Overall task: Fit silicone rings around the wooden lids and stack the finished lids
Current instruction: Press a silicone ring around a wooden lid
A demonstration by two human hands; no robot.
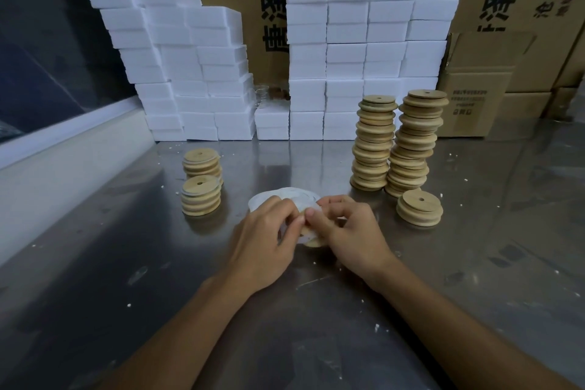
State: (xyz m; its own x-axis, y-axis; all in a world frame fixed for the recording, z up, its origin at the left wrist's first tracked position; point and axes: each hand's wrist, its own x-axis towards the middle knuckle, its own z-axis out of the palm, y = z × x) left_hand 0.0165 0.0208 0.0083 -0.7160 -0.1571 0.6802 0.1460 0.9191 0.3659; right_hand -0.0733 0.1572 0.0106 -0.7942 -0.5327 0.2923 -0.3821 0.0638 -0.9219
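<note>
Steel tabletop, scuffed and flecked with white crumbs, filled my view from the near edge outward. Nearest me, my left hand and right hand were pressed together over one wooden lid, fingers of both curled round it and pinching a translucent silicone ring against its rim. The lid lay between the two hands, mostly covered, so I could not tell how far round the ring was seated. Just beyond my knuckles sat a loose heap of spare rings.

What mattered for the next move, I judged, was direction: the ringed stacks stood beyond and to the left, nearer my left hand, while a short pile of bare lids and two tall bare columns stood to the right.

Farthest back rose white foam blocks against cardboard cartons.
</note>
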